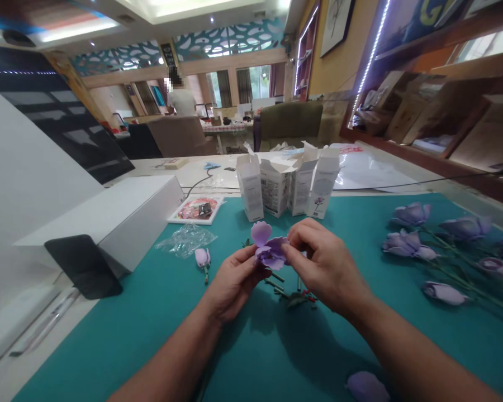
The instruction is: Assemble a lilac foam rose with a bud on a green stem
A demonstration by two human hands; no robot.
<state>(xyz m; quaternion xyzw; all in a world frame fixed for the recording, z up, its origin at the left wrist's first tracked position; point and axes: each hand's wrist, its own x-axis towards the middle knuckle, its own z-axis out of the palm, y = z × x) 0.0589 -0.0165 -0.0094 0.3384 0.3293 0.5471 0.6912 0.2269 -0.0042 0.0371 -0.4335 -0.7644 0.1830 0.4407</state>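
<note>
We find the purple flower (269, 252) held between both hands, its long axis tilted up and away from the wrists. The left hand (233, 285) grips its underside with curled fingers; the right hand (327, 266) pinches its right edge (fingertips closed, partly hidden by the bloom).

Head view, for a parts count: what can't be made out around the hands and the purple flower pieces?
Head view:
- Base of the purple petals: hidden by the left hand and right hand.
- Printing on the white boxes: too small to read.
- Loose purple petal: cut off by the bottom edge.
</note>
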